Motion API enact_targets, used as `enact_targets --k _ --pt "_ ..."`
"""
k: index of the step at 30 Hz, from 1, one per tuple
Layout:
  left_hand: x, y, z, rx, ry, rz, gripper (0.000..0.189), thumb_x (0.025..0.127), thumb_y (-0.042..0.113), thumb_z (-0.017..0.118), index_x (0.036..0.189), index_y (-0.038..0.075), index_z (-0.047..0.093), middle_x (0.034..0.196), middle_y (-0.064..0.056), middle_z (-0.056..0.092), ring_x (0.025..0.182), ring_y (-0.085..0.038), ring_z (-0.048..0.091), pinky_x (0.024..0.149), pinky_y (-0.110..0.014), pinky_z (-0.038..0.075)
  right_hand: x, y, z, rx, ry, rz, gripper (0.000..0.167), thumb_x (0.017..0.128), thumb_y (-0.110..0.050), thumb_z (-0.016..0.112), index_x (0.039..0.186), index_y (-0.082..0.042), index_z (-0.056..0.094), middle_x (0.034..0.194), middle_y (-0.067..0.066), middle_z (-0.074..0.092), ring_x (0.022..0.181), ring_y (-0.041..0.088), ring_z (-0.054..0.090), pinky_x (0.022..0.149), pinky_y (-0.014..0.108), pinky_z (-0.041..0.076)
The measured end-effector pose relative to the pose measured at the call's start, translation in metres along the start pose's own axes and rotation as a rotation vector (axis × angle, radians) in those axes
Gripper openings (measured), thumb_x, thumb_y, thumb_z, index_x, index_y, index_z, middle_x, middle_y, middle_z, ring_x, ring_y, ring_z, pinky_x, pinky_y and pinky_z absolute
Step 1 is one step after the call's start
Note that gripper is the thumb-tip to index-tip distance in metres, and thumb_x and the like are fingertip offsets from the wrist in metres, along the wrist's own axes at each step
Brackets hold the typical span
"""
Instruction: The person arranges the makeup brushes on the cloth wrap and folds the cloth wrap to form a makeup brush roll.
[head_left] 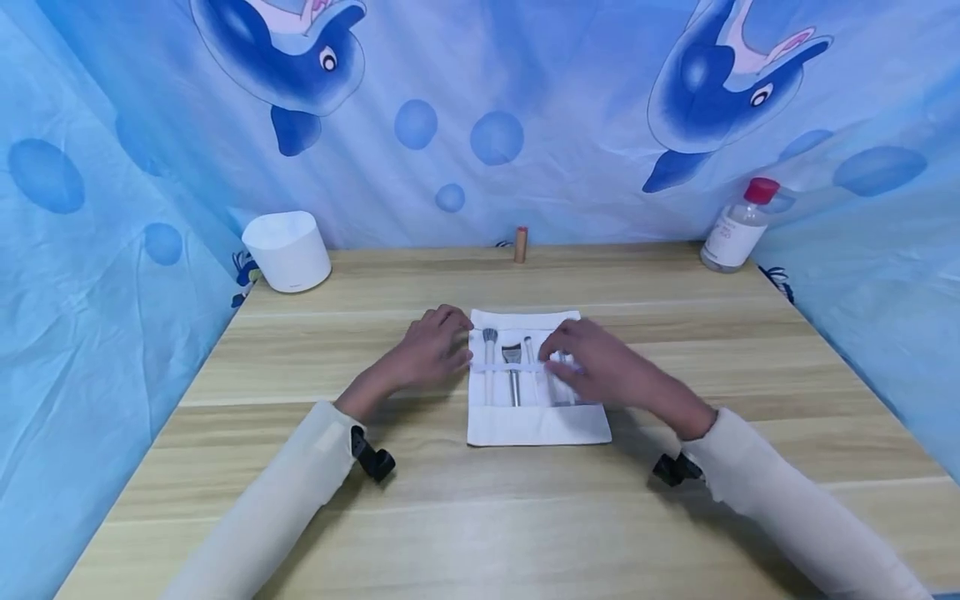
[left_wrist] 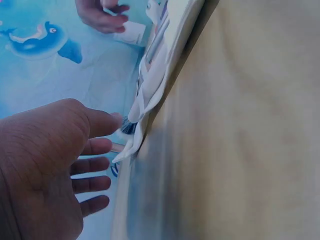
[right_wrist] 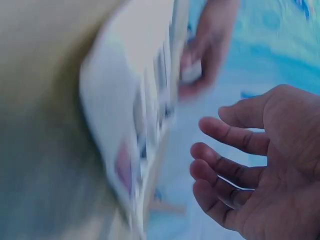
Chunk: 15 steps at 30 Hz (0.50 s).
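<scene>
A white cloth brush pouch point(head_left: 540, 427) lies unrolled on the wooden table, with several makeup brushes lying side by side under a thin strap. A fluffy-tipped brush point(head_left: 490, 337) is at its left and a wide flat brush point(head_left: 512, 356) beside that. My left hand point(head_left: 435, 346) is at the pouch's left edge, thumb and fingers spread; whether the fingertips touch the cloth I cannot tell. Over the right-hand brushes hovers my right hand point(head_left: 592, 360), partly covering them. In the right wrist view its fingers point(right_wrist: 220, 165) are loosely bent around nothing, and the pouch looks blurred.
A white rounded container point(head_left: 287, 254) stands at the table's back left. At the back right is a clear bottle point(head_left: 733, 237) with a red cap. A small brown cylinder point(head_left: 521, 246) stands upright at the back edge, before a blue dolphin-print curtain point(head_left: 570, 100).
</scene>
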<state>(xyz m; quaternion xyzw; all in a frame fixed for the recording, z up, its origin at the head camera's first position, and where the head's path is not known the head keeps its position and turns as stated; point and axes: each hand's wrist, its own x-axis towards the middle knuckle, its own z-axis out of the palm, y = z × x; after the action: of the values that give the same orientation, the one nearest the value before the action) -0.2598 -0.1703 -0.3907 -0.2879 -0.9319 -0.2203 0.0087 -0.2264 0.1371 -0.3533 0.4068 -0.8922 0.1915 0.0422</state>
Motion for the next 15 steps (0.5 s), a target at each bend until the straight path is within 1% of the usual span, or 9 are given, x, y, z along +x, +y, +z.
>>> enact_targets --k 3,5,7,9,12,15 --pt "0.011 -0.002 0.000 0.046 -0.003 0.040 0.049 0.102 0.025 0.057 0.146 0.005 0.046 0.152 -0.013 0.038 0.140 -0.034 0.034 0.106 -0.058 0.032 0.000 -0.025 0.013 -0.010 -0.079 -0.088 0.020 0.099 -0.020 0.064 0.118 -0.014 0.068 0.117 0.004 0.061 0.109 0.023 0.055 0.092 0.043 0.045" --pt "0.017 -0.004 0.000 0.078 -0.020 0.066 0.052 0.104 0.023 0.054 0.151 0.004 0.041 0.157 -0.015 0.034 0.144 -0.035 0.030 0.110 -0.058 0.029 0.001 -0.040 0.021 -0.035 -0.131 -0.152 0.025 0.100 -0.022 0.063 0.124 -0.017 0.066 0.123 0.004 0.059 0.114 0.023 0.054 0.096 0.044 0.044" --pt "0.022 -0.004 0.000 0.109 -0.061 0.077 0.052 0.106 0.023 0.050 0.153 0.005 0.038 0.159 -0.015 0.032 0.146 -0.034 0.027 0.113 -0.056 0.026 0.002 -0.051 0.026 -0.072 -0.180 -0.204 0.031 0.100 -0.025 0.063 0.131 -0.022 0.063 0.129 0.004 0.056 0.118 0.024 0.053 0.099 0.045 0.043" --pt "0.024 -0.005 0.000 0.141 -0.108 0.077 0.051 0.106 0.025 0.047 0.154 0.006 0.039 0.160 -0.014 0.032 0.147 -0.034 0.028 0.115 -0.054 0.025 0.002 -0.059 0.030 -0.128 -0.228 -0.252 0.037 0.100 -0.027 0.062 0.137 -0.027 0.059 0.134 0.004 0.054 0.119 0.025 0.050 0.099 0.044 0.043" --pt "0.025 -0.005 -0.001 0.177 -0.170 0.064 0.050 0.107 0.027 0.046 0.153 0.008 0.041 0.160 -0.011 0.033 0.146 -0.033 0.030 0.116 -0.052 0.025 0.001 -0.065 0.033 -0.216 -0.258 -0.300 0.045 0.098 -0.029 0.065 0.142 -0.033 0.056 0.131 0.005 0.054 0.113 0.024 0.048 0.093 0.040 0.044" --pt "0.021 -0.007 0.000 0.214 -0.190 0.049 0.051 0.106 0.030 0.047 0.153 0.009 0.041 0.160 -0.009 0.033 0.146 -0.034 0.030 0.115 -0.054 0.026 -0.002 -0.066 0.035 -0.281 -0.253 -0.319 0.050 0.096 -0.027 0.069 0.143 -0.036 0.056 0.124 0.004 0.056 0.106 0.022 0.045 0.085 0.036 0.044"
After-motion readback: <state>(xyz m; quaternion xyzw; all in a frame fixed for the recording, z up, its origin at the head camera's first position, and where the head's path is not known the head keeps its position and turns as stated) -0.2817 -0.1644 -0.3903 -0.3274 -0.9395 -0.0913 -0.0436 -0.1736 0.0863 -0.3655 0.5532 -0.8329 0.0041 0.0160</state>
